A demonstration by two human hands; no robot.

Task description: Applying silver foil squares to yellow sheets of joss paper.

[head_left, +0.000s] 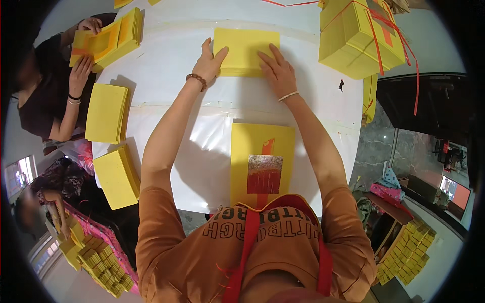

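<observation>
A stack of yellow paper sheets (pixel 246 43) lies on the white-covered table, straight ahead of me. My left hand (pixel 206 65) is at its left edge, thumb resting on the top sheet and the other fingers stretched along the side, apart from the thumb. On the right edge, my right hand (pixel 279 73) lies with its fingers extended over the top sheet. Neither hand is closed round the paper. Nearer my body is a yellow paper bundle (pixel 240 146) with an orange strip and a red and silvery square on its face.
Two yellow stacks (pixel 107 112) (pixel 116 177) lie along the left table edge. A person at the far left handles another yellow stack (pixel 132 35). A large yellow block tied with red string (pixel 348 43) stands at the far right. Yellow bundles (pixel 406 252) are piled lower right.
</observation>
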